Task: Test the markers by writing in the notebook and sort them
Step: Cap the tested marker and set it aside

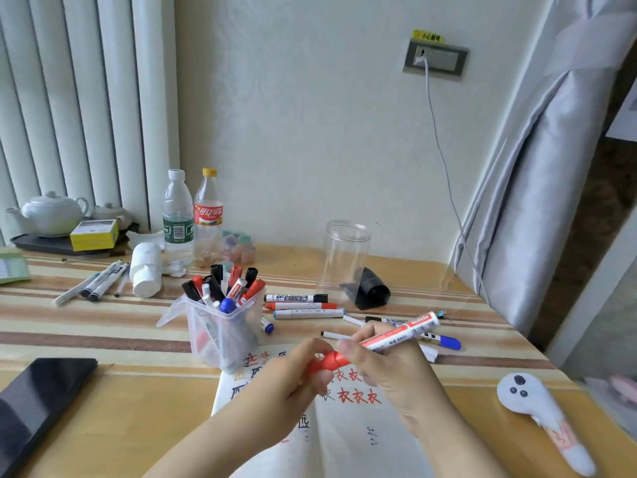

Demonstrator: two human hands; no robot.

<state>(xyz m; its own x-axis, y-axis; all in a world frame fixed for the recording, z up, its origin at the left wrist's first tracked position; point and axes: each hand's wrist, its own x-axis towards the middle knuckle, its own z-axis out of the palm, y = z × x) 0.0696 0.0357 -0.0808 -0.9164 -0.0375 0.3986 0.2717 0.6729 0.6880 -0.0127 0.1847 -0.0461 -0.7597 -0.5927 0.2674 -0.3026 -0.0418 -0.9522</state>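
Observation:
Over the open notebook [344,439], my right hand [389,367] grips the white barrel of a red marker [403,332]. My left hand [293,377] pinches its red cap [327,363], which sits at the marker's near end. Red and black characters cover the notebook's upper part. A clear plastic cup [224,336] behind the notebook holds several markers with black, red and blue caps. More loose markers [300,305] lie on the table to the right of the cup. An empty clear jar [344,260] stands further back.
Two bottles [193,219], a white container [146,270] on its side and several pens [100,282] are at the back left. A black tablet [38,405] lies at the near left. A white controller [541,415] rests at the right. A black roll [372,288] sits beside the jar.

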